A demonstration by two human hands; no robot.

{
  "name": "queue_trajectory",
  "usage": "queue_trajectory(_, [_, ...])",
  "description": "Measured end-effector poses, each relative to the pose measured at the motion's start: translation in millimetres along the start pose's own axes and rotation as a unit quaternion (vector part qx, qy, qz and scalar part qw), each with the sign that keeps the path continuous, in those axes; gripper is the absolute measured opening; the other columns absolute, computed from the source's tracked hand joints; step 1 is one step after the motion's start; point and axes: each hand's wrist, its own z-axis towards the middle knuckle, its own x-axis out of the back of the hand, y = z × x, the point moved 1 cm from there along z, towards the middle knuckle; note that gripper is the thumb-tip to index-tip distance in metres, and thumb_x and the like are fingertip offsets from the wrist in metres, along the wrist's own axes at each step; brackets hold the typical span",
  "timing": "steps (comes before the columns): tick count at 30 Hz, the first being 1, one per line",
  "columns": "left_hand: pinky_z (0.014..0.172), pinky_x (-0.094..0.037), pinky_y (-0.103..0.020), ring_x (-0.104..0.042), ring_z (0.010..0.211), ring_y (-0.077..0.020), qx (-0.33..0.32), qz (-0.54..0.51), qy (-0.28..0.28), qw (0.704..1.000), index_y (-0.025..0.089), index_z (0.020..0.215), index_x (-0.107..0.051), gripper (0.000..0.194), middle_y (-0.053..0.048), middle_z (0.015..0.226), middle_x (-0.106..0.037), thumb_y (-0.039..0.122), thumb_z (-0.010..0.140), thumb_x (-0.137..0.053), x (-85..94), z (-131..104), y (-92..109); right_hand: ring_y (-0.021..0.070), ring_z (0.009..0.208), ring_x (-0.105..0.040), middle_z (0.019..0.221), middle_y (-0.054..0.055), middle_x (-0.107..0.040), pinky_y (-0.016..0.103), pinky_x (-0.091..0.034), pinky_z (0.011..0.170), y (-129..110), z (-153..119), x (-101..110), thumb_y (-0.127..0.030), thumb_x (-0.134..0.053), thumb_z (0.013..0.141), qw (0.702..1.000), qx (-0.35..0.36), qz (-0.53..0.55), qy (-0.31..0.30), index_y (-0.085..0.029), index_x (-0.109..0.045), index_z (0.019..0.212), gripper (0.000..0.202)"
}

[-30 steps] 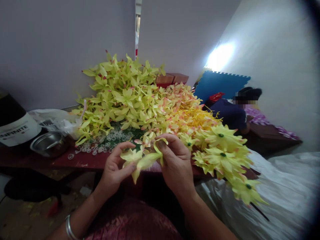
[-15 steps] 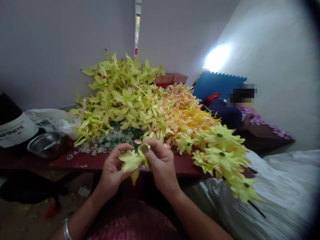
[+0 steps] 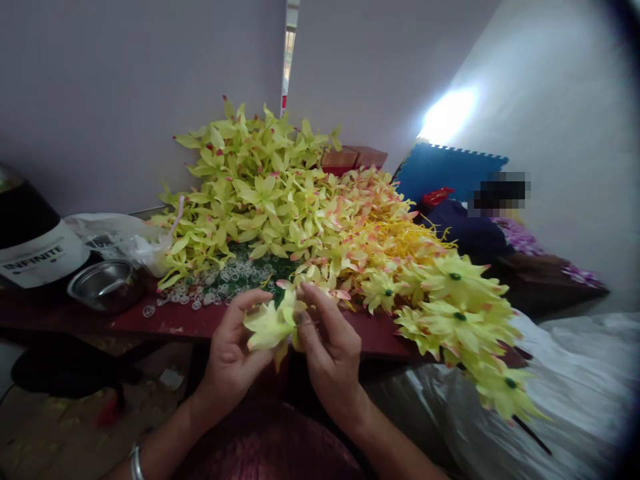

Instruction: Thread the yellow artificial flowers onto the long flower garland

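Between my hands, above the table's front edge, is a yellow-green artificial flower (image 3: 270, 325). My left hand (image 3: 233, 353) grips it from the left, with the thumb below and fingers behind the petals. On the other side my right hand (image 3: 333, 347) pinches a petal with thumb and fingers. Just behind lie small white plastic rings (image 3: 220, 283) and green pieces. A large heap of yellow-green artificial flowers (image 3: 265, 193) rises beyond them. To its right is a pile of pink-tipped yellow flowers (image 3: 370, 207) with thin yellow strands.
A steel bowl (image 3: 105, 285) stands at the left beside a black container with a white label (image 3: 43, 257). Flower stems with green centres (image 3: 460, 316) overhang the table (image 3: 175, 323) at the right. Plastic sheeting (image 3: 575, 360) lies beside it. Another person (image 3: 467, 230) is at the back right.
My right thumb and fingers have shifted on the petal, which now stands more upright. The whole scene sits slightly further right as the head view turned left.
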Motion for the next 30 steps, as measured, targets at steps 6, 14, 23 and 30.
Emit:
queue_trajectory(6, [0.058, -0.047, -0.020, -0.059, 0.061, -0.0129, 0.053, -0.057, -0.024, 0.997, 0.025, 0.107, -0.052, 0.047, 0.002, 0.074, -0.065, 0.012, 0.066, -0.070, 0.1, 3, -3, 0.0201, 0.107, -0.059, 0.118, 0.006, -0.062, 0.036, -0.048, 0.092, 2, -3, 3, -0.013, -0.052, 0.084, 0.997, 0.063, -0.037, -0.012, -0.028, -0.053, 0.123, 0.042])
queue_trajectory(14, [0.058, -0.049, -0.022, -0.062, 0.063, -0.0137, 0.105, -0.158, -0.050, 0.981, 0.022, 0.107, -0.049, 0.048, -0.001, 0.079, -0.069, 0.009, 0.065, -0.069, -1.7, 6, -2, 0.0119, 0.073, -0.061, 0.105, 0.005, -0.064, 0.029, -0.052, 0.076, -1, -2, 2, -0.016, -0.054, 0.084, 0.995, -0.059, 0.067, -0.044, -0.025, -0.056, 0.117, 0.034])
queue_trajectory(23, [0.057, -0.052, -0.021, -0.062, 0.061, -0.0118, 0.082, -0.143, -0.042, 0.985, 0.023, 0.106, -0.048, 0.048, 0.001, 0.080, -0.069, 0.006, 0.066, -0.069, -4.1, 6, -4, 0.0139, 0.077, -0.062, 0.096, 0.004, -0.065, 0.030, -0.051, 0.077, 4, -3, 5, -0.013, -0.057, 0.081, 0.998, -0.007, 0.041, -0.046, -0.025, -0.059, 0.112, 0.033])
queue_trajectory(30, [0.060, -0.053, -0.021, -0.062, 0.066, -0.0118, 0.086, -0.158, -0.082, 0.980, 0.023, 0.108, -0.046, 0.048, 0.000, 0.084, -0.069, 0.008, 0.068, -0.069, -2.5, 5, -6, 0.0180, 0.101, -0.060, 0.111, 0.009, -0.062, 0.030, -0.049, 0.088, -2, 1, 11, -0.010, -0.059, 0.080, 0.993, 0.093, -0.008, -0.066, -0.022, -0.059, 0.112, 0.035])
